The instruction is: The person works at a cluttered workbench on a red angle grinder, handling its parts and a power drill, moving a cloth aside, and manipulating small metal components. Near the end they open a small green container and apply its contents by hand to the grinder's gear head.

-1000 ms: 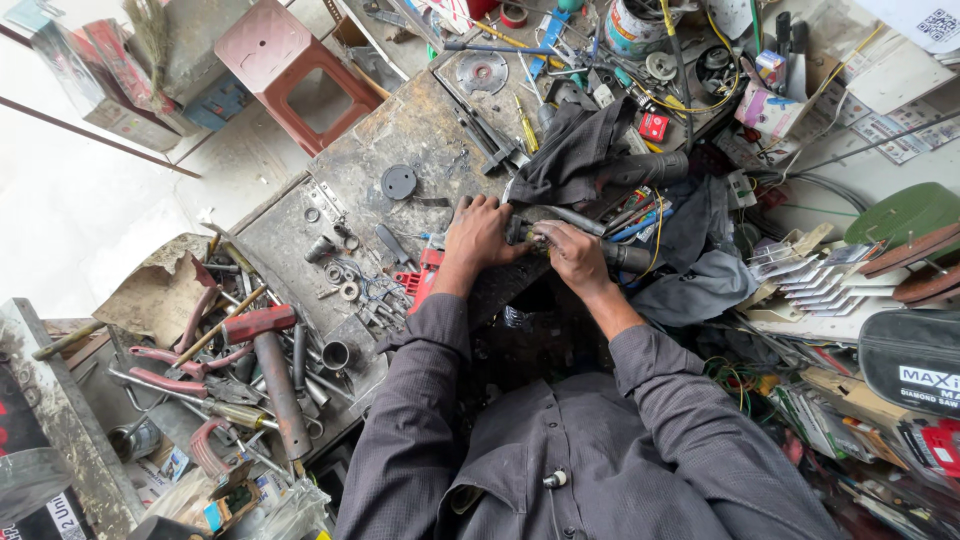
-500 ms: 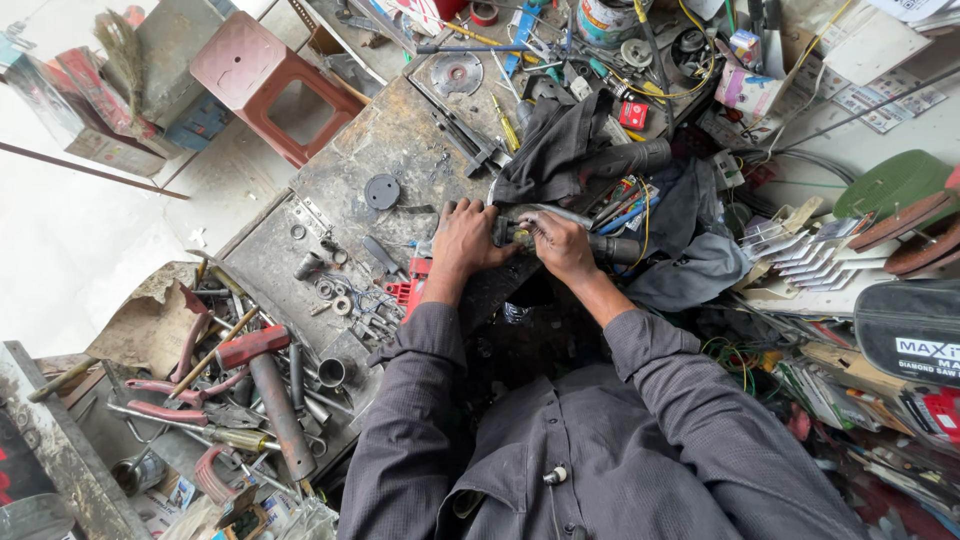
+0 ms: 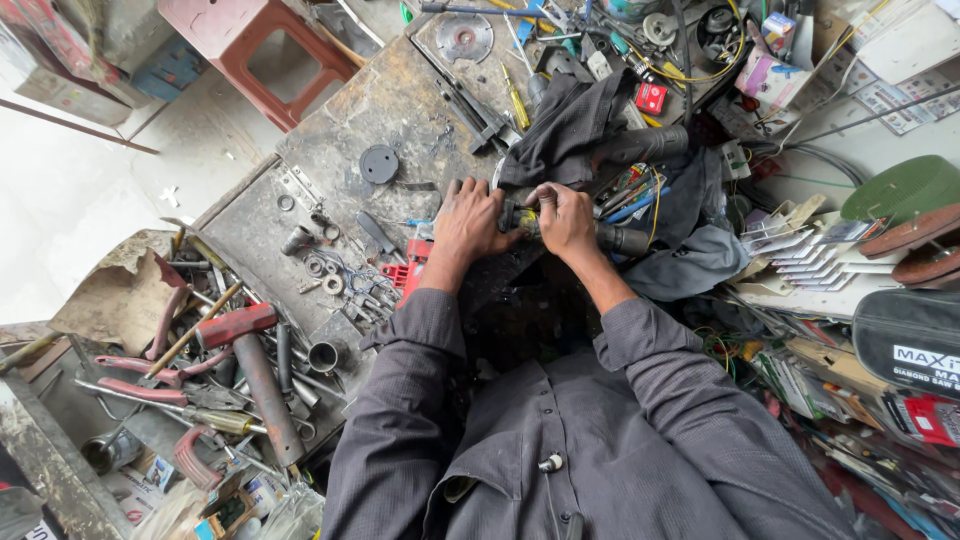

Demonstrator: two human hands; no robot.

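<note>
The fingers (image 3: 478, 196) of the left hand (image 3: 468, 225) curl around one end of a small dark power tool (image 3: 560, 228), and the fingers (image 3: 545, 197) of the right hand (image 3: 567, 222) wrap over its middle, so both hands grasp it together. The tool lies crosswise just above the near edge of the worktop (image 3: 390, 110), close in front of the person's chest, and its grey cylindrical body (image 3: 625, 240) sticks out to the right past the right hand. A touch of yellow shows between the two hands, but what part that is cannot be told.

A dark cloth (image 3: 570, 125) lies crumpled just beyond the hands, touching or nearly touching the tool. A grey-blue cloth (image 3: 695, 262) lies to the right of the right wrist. Left of the left wrist sits a small red plastic part (image 3: 412, 268), with loose rings and washers (image 3: 325, 275) scattered near it. A round black disc (image 3: 378, 164) rests farther up the worktop, well apart from the hands, and a grey saw blade (image 3: 464, 38) lies near the far edge. A red stool (image 3: 250, 40) stands on the floor beyond the worktop. At the lower left, red-handled pliers (image 3: 140, 380) and a red-headed hammer (image 3: 250, 355) lie in a heap of tools.
</note>
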